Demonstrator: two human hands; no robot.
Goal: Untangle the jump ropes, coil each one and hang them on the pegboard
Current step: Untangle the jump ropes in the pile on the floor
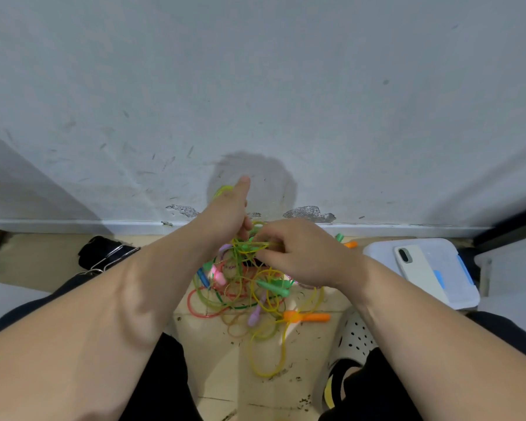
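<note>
A tangle of thin jump ropes (243,296) in yellow, green, red and purple lies on the tiled floor between my legs. Handles stick out of it: an orange one (312,317), a green one (274,287), a pink one (219,276), a purple one (254,317). My left hand (228,212) is raised above the pile near the wall, closed on yellow-green cord with the thumb pointing up. My right hand (298,253) pinches yellow and green strands at the top of the tangle, close to the left hand. No pegboard is in view.
A white wall and baseboard (73,226) stand right behind the pile. A white storage box (456,287) with a phone (419,271) on its lid is at the right. A black clip item (104,253) lies at the left. A white perforated shoe (356,335) is by my right leg.
</note>
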